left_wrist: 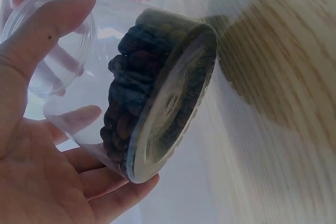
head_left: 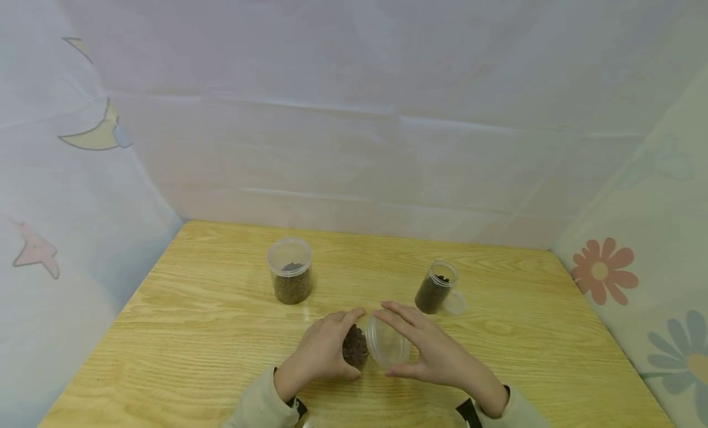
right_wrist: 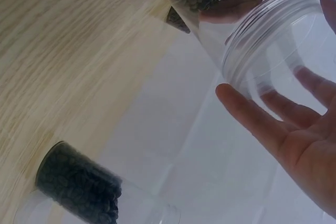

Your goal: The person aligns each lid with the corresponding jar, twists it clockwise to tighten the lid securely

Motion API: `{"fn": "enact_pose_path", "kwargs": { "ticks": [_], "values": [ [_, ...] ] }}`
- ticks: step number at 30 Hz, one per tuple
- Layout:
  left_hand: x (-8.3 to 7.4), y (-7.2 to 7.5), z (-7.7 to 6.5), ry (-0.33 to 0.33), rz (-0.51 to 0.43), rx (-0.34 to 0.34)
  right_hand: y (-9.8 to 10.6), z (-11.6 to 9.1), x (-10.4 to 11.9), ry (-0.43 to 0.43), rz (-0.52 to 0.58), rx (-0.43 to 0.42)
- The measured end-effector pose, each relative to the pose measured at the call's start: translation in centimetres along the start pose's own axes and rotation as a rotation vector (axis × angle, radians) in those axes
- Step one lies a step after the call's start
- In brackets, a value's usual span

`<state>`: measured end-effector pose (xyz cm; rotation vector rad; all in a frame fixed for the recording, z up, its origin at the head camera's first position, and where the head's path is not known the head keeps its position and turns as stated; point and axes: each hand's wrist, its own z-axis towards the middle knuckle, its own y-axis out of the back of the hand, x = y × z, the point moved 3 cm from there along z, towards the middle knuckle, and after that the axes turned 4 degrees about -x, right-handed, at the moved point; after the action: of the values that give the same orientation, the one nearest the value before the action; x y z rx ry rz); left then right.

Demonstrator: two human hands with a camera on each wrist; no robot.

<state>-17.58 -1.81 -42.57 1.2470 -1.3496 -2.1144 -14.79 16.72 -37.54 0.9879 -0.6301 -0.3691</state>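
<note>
A clear plastic jar partly filled with dark brown beans [head_left: 355, 347] is tilted between both hands, its ringed end toward the right. My left hand [head_left: 323, 348] grips its body, thumb on the near side and fingers round the far side. In the left wrist view, the jar's base [left_wrist: 170, 103] slants close over the tabletop. At the other end sits a clear ringed lid [head_left: 391, 345]. My right hand [head_left: 437, 353] spans this lid, thumb near and fingers on the far edge. Through the clear plastic [right_wrist: 278, 45] its fingers show in the right wrist view.
A wide clear jar [head_left: 292, 286] with brown contents stands at the back left of the wooden table [head_left: 221, 329]. At the back right is a narrower jar [head_left: 431, 293] of dark beans, with a small clear disc [head_left: 455, 303] beside it. Patterned cloth [head_left: 354, 139] hangs behind.
</note>
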Motion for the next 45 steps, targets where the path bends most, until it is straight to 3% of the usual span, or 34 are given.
{"fn": "enact_pose_path", "kwargs": {
  "ticks": [13,24,28,37,45],
  "values": [
    [-0.2,0.0,0.0,-0.009,0.018,-0.015,-0.2,0.0,0.7,-0.247,0.039,0.018],
    [-0.2,-0.1,0.0,-0.012,0.023,-0.022,-0.1,0.0,0.6,-0.272,0.055,0.048],
    [-0.3,0.0,0.1,-0.009,0.025,-0.016,0.4,-0.1,0.3,-0.238,0.053,0.068],
    [-0.3,0.0,0.1,-0.003,0.018,0.001,1.0,0.1,0.0,0.047,0.032,0.101],
    [-0.2,0.1,0.1,0.001,0.013,0.000,0.7,0.2,-0.3,0.101,0.025,0.069]
  ]
}}
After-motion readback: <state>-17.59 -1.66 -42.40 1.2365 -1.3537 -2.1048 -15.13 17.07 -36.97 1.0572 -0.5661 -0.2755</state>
